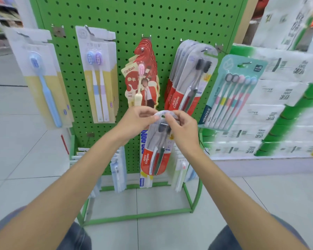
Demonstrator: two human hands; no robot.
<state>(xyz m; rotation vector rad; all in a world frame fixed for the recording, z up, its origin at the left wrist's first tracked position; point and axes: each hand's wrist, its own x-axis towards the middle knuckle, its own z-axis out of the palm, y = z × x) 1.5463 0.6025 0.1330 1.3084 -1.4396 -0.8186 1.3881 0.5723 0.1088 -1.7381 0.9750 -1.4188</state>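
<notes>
A red-and-clear Colgate toothbrush pack (pixel 156 154) hangs upright in front of the green pegboard rack (pixel 134 17). My left hand (pixel 136 120) pinches the left side of its rounded top. My right hand (pixel 182 129) pinches the top right edge near the hang hole. Above and to the right, several matching Colgate packs (pixel 190 78) hang on a hook.
More toothbrush packs hang on the rack: blue single (pixel 42 78), blue-purple pair (pixel 98 76), red Caribao packs (pixel 143 78), a five-brush Yibao pack (pixel 231 94). Lower hooks hold several more packs (pixel 117 168). Stacked tissue packages (pixel 278 105) stand at right. My knees are at the bottom corners.
</notes>
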